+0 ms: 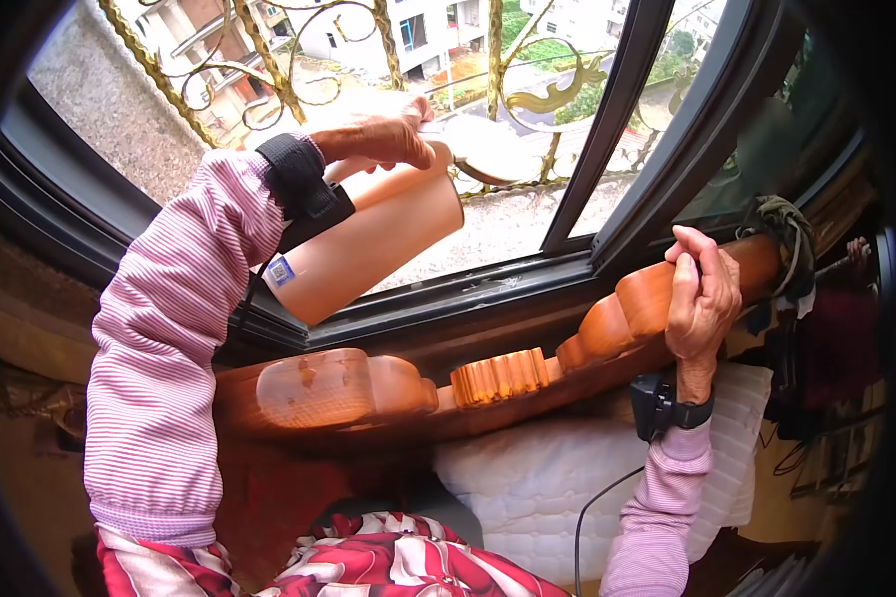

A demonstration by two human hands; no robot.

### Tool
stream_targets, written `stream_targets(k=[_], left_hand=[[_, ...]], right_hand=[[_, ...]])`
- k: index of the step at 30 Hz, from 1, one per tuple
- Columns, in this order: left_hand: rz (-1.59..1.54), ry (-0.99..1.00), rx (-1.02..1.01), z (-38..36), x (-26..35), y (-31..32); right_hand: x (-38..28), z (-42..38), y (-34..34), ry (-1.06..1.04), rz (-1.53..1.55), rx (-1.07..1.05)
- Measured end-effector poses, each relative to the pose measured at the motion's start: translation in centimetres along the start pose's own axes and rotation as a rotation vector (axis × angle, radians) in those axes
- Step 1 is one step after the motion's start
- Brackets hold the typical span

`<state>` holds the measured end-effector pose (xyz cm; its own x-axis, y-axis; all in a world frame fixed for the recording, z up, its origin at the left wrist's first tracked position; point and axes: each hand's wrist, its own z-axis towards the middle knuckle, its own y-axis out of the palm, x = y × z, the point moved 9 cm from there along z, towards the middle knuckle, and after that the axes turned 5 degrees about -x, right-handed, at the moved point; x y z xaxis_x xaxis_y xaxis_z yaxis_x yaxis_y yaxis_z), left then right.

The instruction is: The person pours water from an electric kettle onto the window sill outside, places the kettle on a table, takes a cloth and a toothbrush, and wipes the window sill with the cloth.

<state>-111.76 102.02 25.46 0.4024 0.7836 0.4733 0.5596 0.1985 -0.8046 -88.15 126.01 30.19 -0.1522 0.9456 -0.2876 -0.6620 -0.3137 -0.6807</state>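
My left hand is closed at the top of a peach-coloured insulated jug, by its handle. The jug tilts toward the open window, and a sticker with a square code shows near its base. Beyond its mouth is a pale, rounded, lid-like piece, washed out by glare. My right hand grips the upper edge of a carved wooden headboard, thumb and fingers bent over it. Dark straps circle both wrists.
A dark window frame and an ornate metal grille stand ahead, with buildings outside. White quilted bedding lies below the headboard. A knotted cloth hangs at its right end. A thin cable runs by my right sleeve.
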Motion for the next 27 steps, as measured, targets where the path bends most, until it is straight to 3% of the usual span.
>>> stream_targets(k=[20,24,27], left_hand=[[0.05,-0.077,0.019,1.6,-2.2,-0.2],[0.09,0.062,0.009,4.4,-4.3,1.3],[0.153,0.041,0.017,5.8,-6.2,2.2]], right_hand=[[0.0,-0.1,-0.1,-0.047,-0.009,0.026],[-0.2,0.0,-0.4,-0.07,-0.032,0.036],[0.1,0.2,-0.9,-0.069,-0.015,0.046]])
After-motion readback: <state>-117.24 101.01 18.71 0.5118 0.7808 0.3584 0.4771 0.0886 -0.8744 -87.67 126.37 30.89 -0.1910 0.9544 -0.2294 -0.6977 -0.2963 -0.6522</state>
